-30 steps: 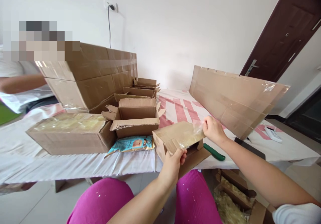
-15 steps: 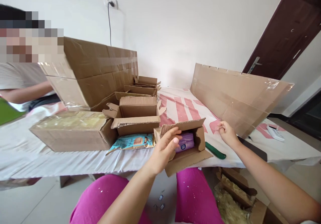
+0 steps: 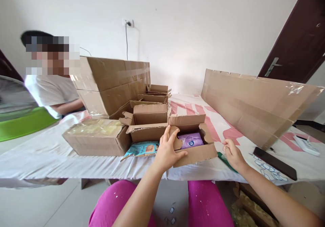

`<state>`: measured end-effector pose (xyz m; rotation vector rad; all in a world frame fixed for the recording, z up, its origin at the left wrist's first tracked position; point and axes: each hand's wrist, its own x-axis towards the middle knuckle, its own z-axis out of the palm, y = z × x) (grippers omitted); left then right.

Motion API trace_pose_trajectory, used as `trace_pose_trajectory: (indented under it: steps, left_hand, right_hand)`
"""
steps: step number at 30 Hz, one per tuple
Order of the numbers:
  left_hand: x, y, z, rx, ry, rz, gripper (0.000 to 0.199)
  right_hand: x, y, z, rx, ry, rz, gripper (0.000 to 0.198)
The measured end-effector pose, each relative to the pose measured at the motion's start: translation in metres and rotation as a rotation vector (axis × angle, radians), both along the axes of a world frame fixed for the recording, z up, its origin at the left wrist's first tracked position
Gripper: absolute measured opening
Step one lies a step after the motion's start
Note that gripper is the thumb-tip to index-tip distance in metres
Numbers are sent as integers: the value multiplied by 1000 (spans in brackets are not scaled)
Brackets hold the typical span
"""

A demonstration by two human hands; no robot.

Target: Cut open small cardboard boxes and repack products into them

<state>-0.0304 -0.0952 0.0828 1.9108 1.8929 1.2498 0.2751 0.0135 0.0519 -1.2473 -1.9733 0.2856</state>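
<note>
A small cardboard box [image 3: 195, 155] lies at the table's front edge with its flaps raised, and a purple packet [image 3: 191, 141] shows inside it. My left hand [image 3: 166, 152] grips the box's left end, fingers over the side flap and thumb on the front flap. To the right of the box, my right hand [image 3: 234, 156] is closed in a pinch; whatever its fingertips hold is too small to make out. Partly behind that hand lies a dark green tool-like object [image 3: 224, 160]. A blue snack bag [image 3: 142, 149] rests left of the box, partly covered by my left hand.
Open cartons [image 3: 149, 113] line up toward the wall beside a large taped carton stack [image 3: 111, 86]. A long taped box [image 3: 96, 140] stands left. A cardboard panel [image 3: 251, 101] leans at right, near a black phone [image 3: 275, 162]. Another person [image 3: 50, 88] sits at far left.
The box has gone from tilted toward me to sitting flatter, its back flap standing up. My left hand has stayed on it. My right hand has moved lower, nearer the green object. The view has shifted left.
</note>
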Motion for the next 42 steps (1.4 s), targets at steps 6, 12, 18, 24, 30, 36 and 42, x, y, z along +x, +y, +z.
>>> trace_pose_trajectory:
  steps: [6,12,18,24,30,36,42]
  left_hand:
    - [5,5,-7,40,-70,-53,72]
    - [0,26,-29,133,-423,-65,54]
    - [19,5,-27,558,-341,131,18]
    - [75,-38,-21,521,-24,-407,33]
    - [98,-28,-34,62,-357,-431,24]
    - [95,-16,-49,-95,-659,-562,28]
    - [92,1,-68,-465,-1326,-830,58]
  right_hand:
    - [-10,-16,8,10,28,-51,26]
    - [-10,-30,13,17,75,-92,26]
    - [-17,-56,11,-1,260,-18,28]
    - [-35,-94,3,14,492,184,23]
    - [-37,-113,-2,27,365,328,21]
    - [-32,-112,-7,-93,292,298,34]
    - [-18,-112,-12,-459,361,444,53]
